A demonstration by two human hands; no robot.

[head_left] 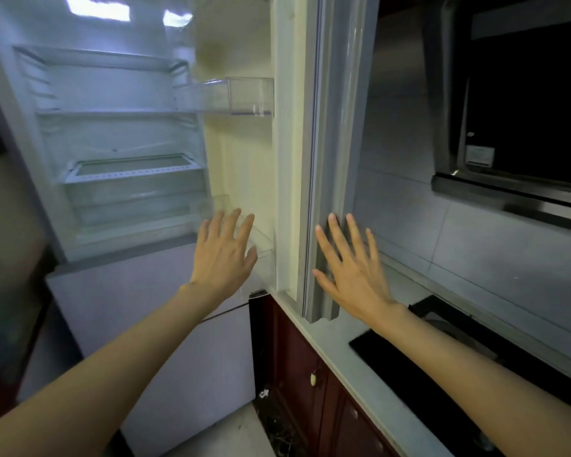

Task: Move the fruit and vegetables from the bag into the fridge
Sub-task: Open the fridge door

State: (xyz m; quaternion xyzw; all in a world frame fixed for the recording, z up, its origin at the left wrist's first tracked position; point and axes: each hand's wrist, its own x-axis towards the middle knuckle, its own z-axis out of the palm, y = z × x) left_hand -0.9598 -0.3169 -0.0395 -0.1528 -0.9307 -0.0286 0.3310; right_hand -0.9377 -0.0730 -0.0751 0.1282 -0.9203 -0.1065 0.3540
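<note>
The fridge [119, 133] stands open at the left, its glass shelves and lower drawer [136, 189] bare. Its door [294, 143] is swung out to the right, edge-on to me, with clear door bins [244, 95]. My left hand [223, 255] hovers with fingers spread in front of the door's inner side, near the lowest bin. My right hand [351, 272] lies flat, fingers spread, against the door's outer grey face. Neither hand holds anything. No bag, fruit or vegetables are in view.
A white countertop [340, 354] with a black cooktop [442, 357] runs along the right, over dark red cabinets [310, 374]. A range hood [515, 103] hangs at the upper right above a grey tiled wall. The fridge's closed lower compartment [139, 308] sits below the open section.
</note>
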